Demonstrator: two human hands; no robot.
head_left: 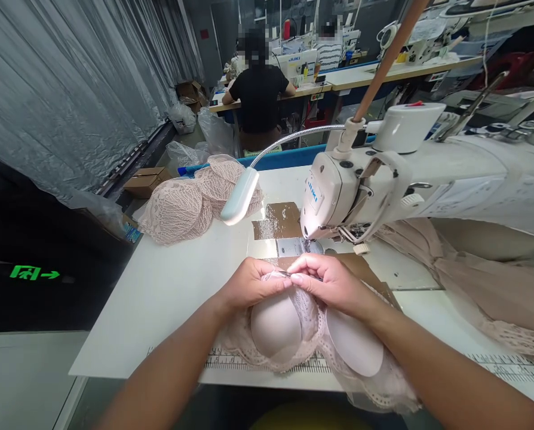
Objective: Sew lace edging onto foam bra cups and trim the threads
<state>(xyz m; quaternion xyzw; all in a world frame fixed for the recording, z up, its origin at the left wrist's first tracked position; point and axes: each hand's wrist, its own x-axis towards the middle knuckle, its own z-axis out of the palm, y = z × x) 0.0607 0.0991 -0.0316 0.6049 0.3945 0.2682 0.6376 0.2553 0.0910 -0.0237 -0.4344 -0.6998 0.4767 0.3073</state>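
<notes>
A pale pink lace bra [276, 328] with smooth moulded cups lies at the table's front edge, part of it hanging over. My left hand [253, 282] is closed, pinching the bra's upper lace edge between thumb and fingers. Close against it, my right hand [323, 280] is closed around a thin dark metal tool [285, 273], whose tip shows between the two thumbs; its exact kind is mostly hidden by the fingers. Both hands are just in front of the needle area of a white sewing machine [325, 191], apart from the needle.
Lace cups [177, 209] are piled at the table's back left. A lamp [241, 196] on a bendable neck hangs over the work. Pink fabric [468, 269] spreads at right. A printed ruler [222, 360] runs along the front edge. A person [260, 95] sits beyond.
</notes>
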